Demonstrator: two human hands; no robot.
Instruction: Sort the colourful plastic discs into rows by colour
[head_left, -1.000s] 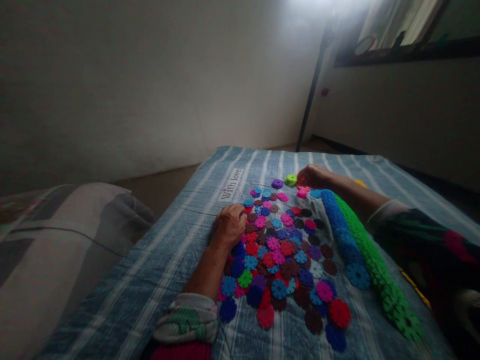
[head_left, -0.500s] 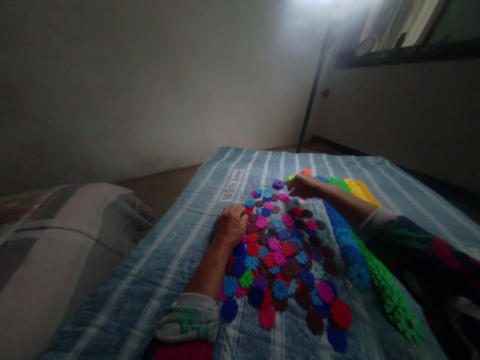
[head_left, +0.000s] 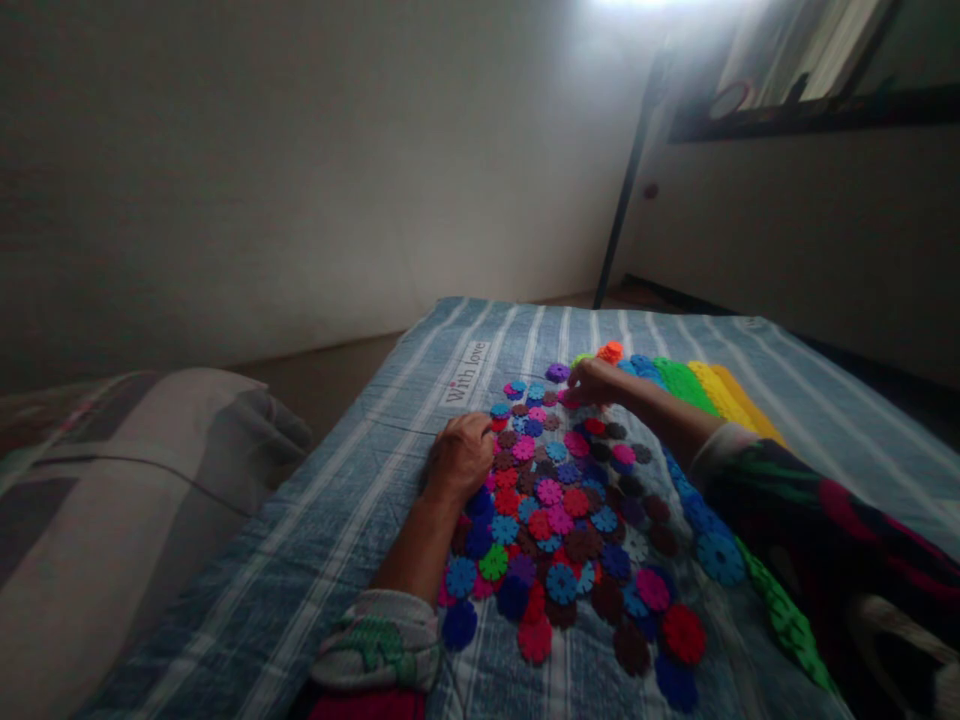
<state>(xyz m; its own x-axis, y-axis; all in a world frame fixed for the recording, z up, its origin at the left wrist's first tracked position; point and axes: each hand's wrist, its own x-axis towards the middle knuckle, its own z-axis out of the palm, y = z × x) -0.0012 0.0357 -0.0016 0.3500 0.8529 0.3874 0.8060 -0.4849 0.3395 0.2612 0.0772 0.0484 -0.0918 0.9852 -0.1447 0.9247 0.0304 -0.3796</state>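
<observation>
Many loose plastic flower-shaped discs (head_left: 549, 492) in pink, red, blue, brown and purple lie in a heap on the striped bedcover. At the heap's left edge rests my left hand (head_left: 461, 458), fingers curled by a red disc (head_left: 499, 425); what they hold, if anything, is hidden. My right hand (head_left: 596, 382) reaches to the far end, thumb and fingers pinched on a pink disc (head_left: 566, 398). Near it are a purple disc (head_left: 557, 372), lime discs (head_left: 581, 359) and an orange cluster (head_left: 611, 351).
Right of the heap, partly under my right arm, run long rows of blue discs (head_left: 718, 556), green discs (head_left: 784, 610) and yellow discs (head_left: 724, 385). The bedcover (head_left: 375, 470) has printed lettering. A grey covered bundle (head_left: 150, 480) stands left. Behind are a wall and a lamp pole (head_left: 626, 190).
My right hand has shifted slightly left and toward me, onto the pink disc. More of the orange, green and yellow discs show behind it. My left hand stays in place.
</observation>
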